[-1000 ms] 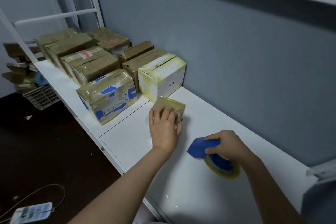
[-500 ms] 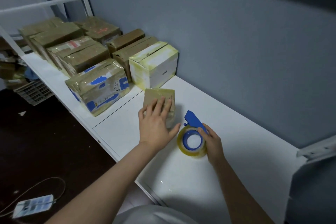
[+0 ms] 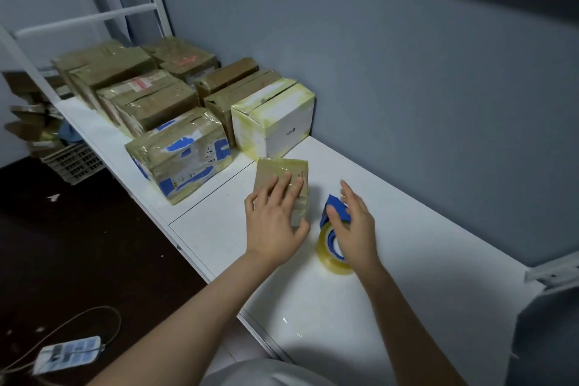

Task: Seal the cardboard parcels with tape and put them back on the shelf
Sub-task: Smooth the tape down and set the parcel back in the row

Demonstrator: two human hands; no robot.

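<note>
A small tape-wrapped cardboard parcel [image 3: 282, 171] lies on the white shelf [image 3: 391, 307]. My left hand [image 3: 275, 222] presses on its top with straight, spread fingers, and the thumb lies along its near side. Just to its right stands a tape dispenser [image 3: 327, 247] with a blue frame and a clear yellowish roll, upright on the shelf. My right hand [image 3: 354, 226] hovers over the dispenser with fingers straight. Only the thumb touches the blue frame.
Several taped parcels stand in rows at the shelf's left, among them a blue-marked one [image 3: 181, 153] and a white box [image 3: 275, 122] near the small parcel. The grey wall is behind. A metal bracket [image 3: 551, 273] juts in at right. A crate [image 3: 75, 163] and a cabled device [image 3: 69, 354] lie on the floor.
My right hand brought the tape dispenser from the right, stood it upright beside the parcel and has opened its grip on it. My left hand stayed on the parcel.
</note>
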